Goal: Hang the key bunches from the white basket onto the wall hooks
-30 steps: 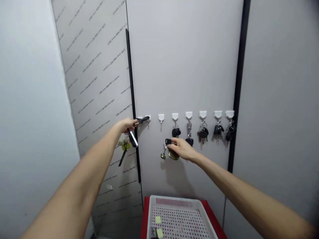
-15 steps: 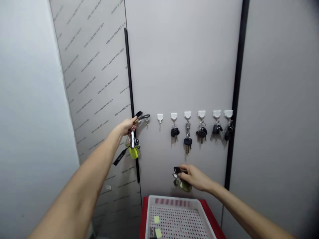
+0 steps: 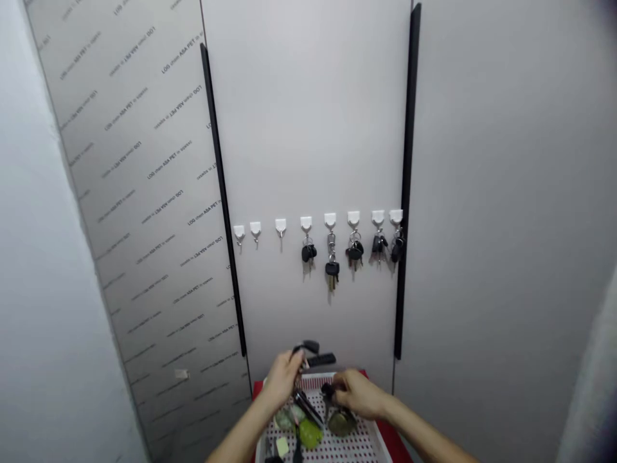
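Note:
My left hand (image 3: 284, 378) is closed around a bunch of keys (image 3: 308, 408) above the white basket (image 3: 380, 444). Black straps stick out over its fingers, and a yellow-green tag (image 3: 310, 434) hangs below. To its right, my right hand (image 3: 361, 393) grips a second key bunch (image 3: 328, 391) with a round olive-gold fob (image 3: 342, 422), low over the basket. Whether either bunch touches the basket floor I cannot tell. On the panel above, key sets such as a black-fobbed one (image 3: 355, 249) hang from white hooks, while the left hooks (image 3: 280, 226) carry nothing.
The basket rests on a red surface (image 3: 395, 440). Pale yellow notes (image 3: 282, 446) lie in it. Long black handles, one on the left (image 3: 222, 193) and one on the right (image 3: 407, 180), run down the grey panel. A white wall (image 3: 43, 257) stands at far left.
My left hand has come down and right from the leftmost hooks, carrying its key bunch to the basket. My right hand has lowered its keys there too. The view has shifted right.

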Motion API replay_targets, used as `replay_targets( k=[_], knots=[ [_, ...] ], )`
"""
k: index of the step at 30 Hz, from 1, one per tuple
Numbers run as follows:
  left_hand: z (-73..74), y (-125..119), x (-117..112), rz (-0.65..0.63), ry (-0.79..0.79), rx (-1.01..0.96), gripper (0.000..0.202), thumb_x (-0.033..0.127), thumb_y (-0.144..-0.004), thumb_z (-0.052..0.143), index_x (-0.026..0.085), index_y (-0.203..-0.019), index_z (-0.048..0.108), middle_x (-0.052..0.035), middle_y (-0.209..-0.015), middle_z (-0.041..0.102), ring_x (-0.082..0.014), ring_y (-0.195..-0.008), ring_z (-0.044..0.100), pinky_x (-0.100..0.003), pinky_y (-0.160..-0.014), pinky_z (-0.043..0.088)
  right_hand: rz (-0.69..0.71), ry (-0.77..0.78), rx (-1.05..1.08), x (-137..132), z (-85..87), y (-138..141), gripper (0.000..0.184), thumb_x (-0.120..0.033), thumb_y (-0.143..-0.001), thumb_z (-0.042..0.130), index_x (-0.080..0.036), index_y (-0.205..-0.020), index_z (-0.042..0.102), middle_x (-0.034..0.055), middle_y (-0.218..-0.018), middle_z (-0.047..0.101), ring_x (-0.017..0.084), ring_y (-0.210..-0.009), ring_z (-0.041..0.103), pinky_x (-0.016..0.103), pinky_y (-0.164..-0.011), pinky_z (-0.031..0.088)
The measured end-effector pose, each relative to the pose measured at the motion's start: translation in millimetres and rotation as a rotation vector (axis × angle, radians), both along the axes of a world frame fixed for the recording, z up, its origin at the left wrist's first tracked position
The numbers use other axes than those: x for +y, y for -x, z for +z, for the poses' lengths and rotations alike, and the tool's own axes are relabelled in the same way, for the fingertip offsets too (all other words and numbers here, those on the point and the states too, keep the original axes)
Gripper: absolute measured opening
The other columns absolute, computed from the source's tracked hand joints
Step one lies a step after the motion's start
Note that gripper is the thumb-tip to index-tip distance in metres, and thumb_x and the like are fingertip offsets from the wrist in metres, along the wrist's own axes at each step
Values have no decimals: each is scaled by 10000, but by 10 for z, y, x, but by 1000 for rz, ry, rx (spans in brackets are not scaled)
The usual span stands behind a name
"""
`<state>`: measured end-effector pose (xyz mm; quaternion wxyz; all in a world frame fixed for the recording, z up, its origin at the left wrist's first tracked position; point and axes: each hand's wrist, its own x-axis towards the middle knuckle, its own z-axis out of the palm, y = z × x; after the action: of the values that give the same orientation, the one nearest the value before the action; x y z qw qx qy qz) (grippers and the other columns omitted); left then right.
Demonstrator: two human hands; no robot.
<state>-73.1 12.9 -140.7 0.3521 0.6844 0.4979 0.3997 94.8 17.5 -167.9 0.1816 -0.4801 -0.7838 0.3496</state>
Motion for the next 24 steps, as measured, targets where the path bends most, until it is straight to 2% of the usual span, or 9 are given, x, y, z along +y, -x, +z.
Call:
replay_targets(
  k=[2,5,8,11,13,16,20,22,24],
  knots=[
    [-187,-73,-60,-18,-63,160,377,417,-699,247,129,-577,458,5,-530,458,-84,-510,388,-198,-489,287,-8,9,34,8,-22,-37,116,-122,-525,340,-129,-507,455,-49,-440,357,44,-418,333,149,-409,272],
    [-297,-110,-143,-11,-72,377,341,353,-712,241,141,-649,501,-18,-630,525,-106,-584,431,-205,-533,299,-32,15,59,46,97,-95,152,-123,-553,325,-130,-543,477,-37,-452,407,57,-429,389,161,-430,316],
    [-336,-81,-186,20,-46,522,271,277,-695,271,158,-712,514,-25,-688,551,-124,-639,462,-210,-553,311,-141,-180,51,107,435,-129,180,-159,-596,342,-122,-587,518,4,-515,504,89,-499,456,199,-511,362],
    [-281,-33,-161,-12,17,580,192,190,-600,396,162,-740,525,-27,-753,562,-145,-720,478,-223,-610,331,-363,-490,179,175,938,-111,239,-218,-636,362,-111,-762,535,61,-733,571,120,-671,502,234,-655,372],
    [-105,-29,-88,-79,65,504,280,152,-525,476,151,-803,518,-38,-823,557,-152,-765,480,-225,-652,344,-513,-676,246,226,1267,-67,279,-247,-640,385,-117,-850,515,74,-832,558,127,-734,500,242,-694,365],
    [398,-108,122,-31,-22,215,395,158,-533,504,109,-923,461,-84,-926,521,-144,-822,472,-224,-715,348,-643,-835,169,323,1591,33,330,-289,-626,430,-143,-915,490,80,-878,541,152,-777,492,265,-694,363],
    [1145,-314,472,276,-301,-59,440,245,-583,497,108,-989,396,-114,-964,494,-150,-838,474,-254,-710,363,-763,-764,34,468,1678,156,362,-328,-612,450,-170,-937,468,76,-785,561,185,-728,506,292,-628,369],
    [1394,-399,599,379,-361,-16,437,271,-569,515,141,-972,410,-90,-901,529,-165,-806,490,-281,-688,371,-769,-710,89,515,1681,178,316,-323,-618,442,-170,-891,484,55,-714,566,167,-677,512,270,-601,373],
    [1549,-447,664,421,-364,59,373,267,-574,511,155,-924,450,-74,-833,555,-176,-771,504,-291,-661,377,-752,-706,207,519,1728,160,260,-298,-644,410,-166,-852,494,36,-694,564,139,-652,510,239,-593,375]
  ],
)
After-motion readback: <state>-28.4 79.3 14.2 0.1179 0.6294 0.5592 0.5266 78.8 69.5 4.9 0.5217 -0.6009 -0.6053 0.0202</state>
